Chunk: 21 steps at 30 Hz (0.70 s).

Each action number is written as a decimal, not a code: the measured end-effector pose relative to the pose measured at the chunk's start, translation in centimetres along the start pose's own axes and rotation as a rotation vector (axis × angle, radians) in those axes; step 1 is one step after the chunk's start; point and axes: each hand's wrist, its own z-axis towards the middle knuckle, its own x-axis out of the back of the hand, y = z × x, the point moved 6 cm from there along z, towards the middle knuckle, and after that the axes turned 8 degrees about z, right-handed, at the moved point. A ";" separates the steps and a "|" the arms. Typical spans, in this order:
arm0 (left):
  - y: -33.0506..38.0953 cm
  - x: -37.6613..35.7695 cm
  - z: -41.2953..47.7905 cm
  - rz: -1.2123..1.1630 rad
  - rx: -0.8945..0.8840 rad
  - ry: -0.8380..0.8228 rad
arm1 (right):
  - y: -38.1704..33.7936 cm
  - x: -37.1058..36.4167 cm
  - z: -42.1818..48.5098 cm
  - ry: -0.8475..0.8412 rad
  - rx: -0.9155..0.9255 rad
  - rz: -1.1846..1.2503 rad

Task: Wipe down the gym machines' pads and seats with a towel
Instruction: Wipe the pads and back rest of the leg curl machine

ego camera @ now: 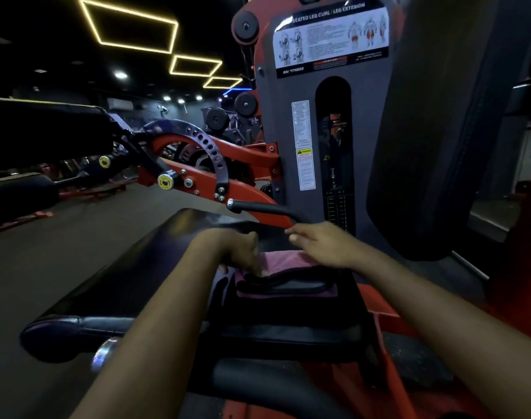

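A person's left hand (238,251) is gripping, fingers curled, the edge of a pink towel (284,260) lying between both hands on the black seat (131,267) of a leg-curl machine. The right hand (323,244), fingers loosely straight, is hovering over the towel, a black handle (258,207) just beyond its fingertips.

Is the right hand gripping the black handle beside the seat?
No, the right hand hovers open over the pink towel, not curled round the handle.
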 end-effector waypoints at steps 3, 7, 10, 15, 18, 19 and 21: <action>0.1 -0.3 -0.4 -0.084 0.015 -0.029 | 0.9 -5.1 -1.3 -0.191 -0.075 -0.186; 0.4 -0.4 -1.0 0.033 -0.029 -0.113 | 1.7 -5.9 -2.9 -0.110 -0.060 -0.198; 0.9 0.3 -1.8 -0.044 -0.123 -0.021 | 1.5 -4.6 -2.4 -0.160 -0.083 -0.092; 2.6 5.2 -4.3 -0.154 -0.352 0.393 | 1.7 0.8 -2.5 -0.077 -0.055 0.399; 4.1 8.7 -5.4 -0.268 -0.493 0.557 | 1.0 2.2 -3.2 -0.026 -0.055 0.498; 4.3 9.4 -5.3 -0.314 -0.501 0.635 | 0.9 2.6 -3.1 0.092 -0.040 0.454; 5.2 11.0 -5.5 -0.398 -0.437 0.902 | 0.5 4.2 -3.3 0.427 -0.036 0.365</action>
